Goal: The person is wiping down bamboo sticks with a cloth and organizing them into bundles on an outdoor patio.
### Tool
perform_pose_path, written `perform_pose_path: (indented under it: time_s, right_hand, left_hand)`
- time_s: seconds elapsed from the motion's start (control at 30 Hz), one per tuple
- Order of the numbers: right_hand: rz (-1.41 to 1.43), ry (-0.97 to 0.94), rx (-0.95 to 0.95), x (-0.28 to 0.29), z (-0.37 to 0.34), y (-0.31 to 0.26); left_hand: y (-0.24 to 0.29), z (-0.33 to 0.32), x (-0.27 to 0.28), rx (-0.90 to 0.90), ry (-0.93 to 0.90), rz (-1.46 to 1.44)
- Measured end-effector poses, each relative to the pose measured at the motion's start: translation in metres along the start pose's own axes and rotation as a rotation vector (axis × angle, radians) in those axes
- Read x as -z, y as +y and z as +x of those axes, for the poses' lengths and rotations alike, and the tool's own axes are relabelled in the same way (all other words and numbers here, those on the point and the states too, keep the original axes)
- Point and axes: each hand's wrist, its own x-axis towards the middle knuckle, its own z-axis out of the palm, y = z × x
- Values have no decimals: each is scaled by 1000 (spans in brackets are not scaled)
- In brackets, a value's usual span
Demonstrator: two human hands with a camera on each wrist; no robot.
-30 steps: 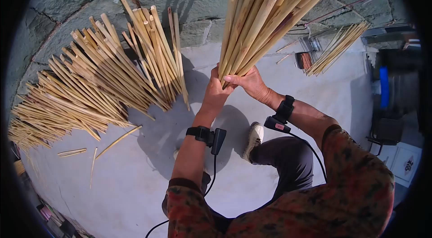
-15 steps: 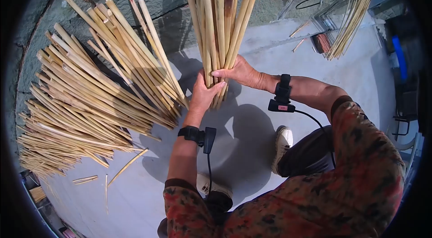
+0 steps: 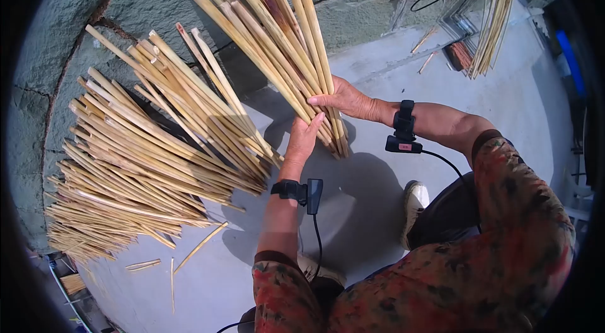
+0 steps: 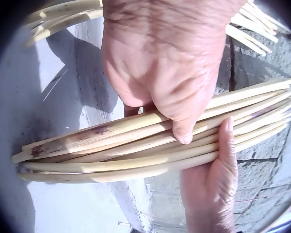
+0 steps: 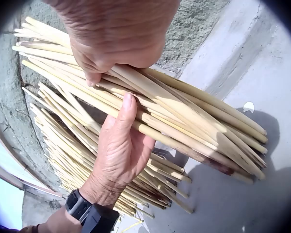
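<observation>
A bundle of pale, dry stalks [image 3: 287, 49] leans against the stone wall side in the head view, its tops tilted to the left and its lower ends hanging over the floor. My left hand [image 3: 304, 136] grips it from the left near the lower ends, thumb across the front. Just above, my right hand [image 3: 345, 101] holds it from the right, its thumb also lying over the stalks. In the left wrist view, dark stains mark one stalk [image 4: 94, 131]. Most fingers of both hands are hidden behind the bundle.
A wide row of stalks [image 3: 157, 131] leans on the stone wall [image 3: 353, 18] at left. Several loose pieces [image 3: 201, 246] lie on the concrete floor [image 3: 208, 282]. At the far right a thinner bunch [image 3: 495, 24] stands by a reddish block [image 3: 459, 56].
The bundle has come down from its raised position, and its tops have swung from the right over to the left. Both hands have kept hold of it, with more of its lower ends showing below them.
</observation>
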Motion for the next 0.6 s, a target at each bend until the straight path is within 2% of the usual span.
perform_pose_path:
  time_s: [0.07,0.13,0.23,0.3,0.33,0.37,0.5,0.6]
  right_hand:
    - [40,22,-22,-1,-2,11]
    - [-3,19,66,-3,2,13]
    - [47,31,40,-7,0,11]
    - [59,27,32,-12,0,11]
    - [85,23,49,-18,1,12]
    - [112,21,74,-22,1,14]
    - [169,43,143,-42,10,21]
    - [146,57,163,-43,14,26]
  left_hand:
    - [4,-1,5,9,-32,-2]
    - [7,1,8,20,-29,9]
    - [9,0,6,-41,6,61]
    - [16,-5,12,56,-46,57]
    - [17,-7,16,42,-32,48]
    - [18,-11,21,74,-57,10]
    - [7,-19,37,-18,-71,-105]
    - [4,-19,39,103,-1,-275]
